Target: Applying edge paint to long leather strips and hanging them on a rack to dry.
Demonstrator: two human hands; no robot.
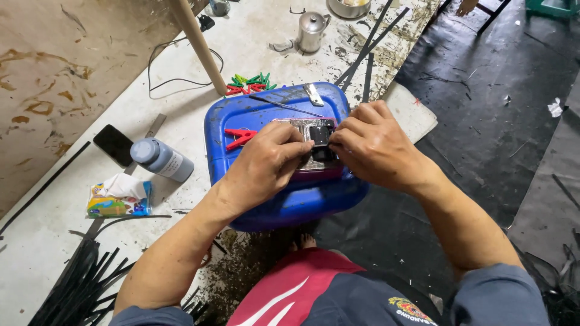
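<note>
Both hands meet over a blue drum (275,199) that lies on its side on the floor. On its flat top sits a shiny metal piece (302,125) with a small black part (319,136) at its middle. The left hand (266,163) comes in from the lower left, its grip closed with fingertips pinching the left edge of the black part. The right hand (371,145) comes from the right, its grip likewise closed on the part's right edge, fingers curled tight. The two hands almost touch above it.

A red peg (240,137) lies on the drum just left of the left hand. A thin black rod (287,107) and a small metal bracket (313,95) rest near the drum's far edge. Beyond the drum, a heap of red and green pegs (248,84) lies beside a slanted wooden pole (199,45). To the left on the pale floor stand a grey bottle (160,159) on its side, a black phone (113,145) and a tissue pack (118,198). Black strips (78,287) pile up at lower left, and a metal pot (312,30) stands farther off.
</note>
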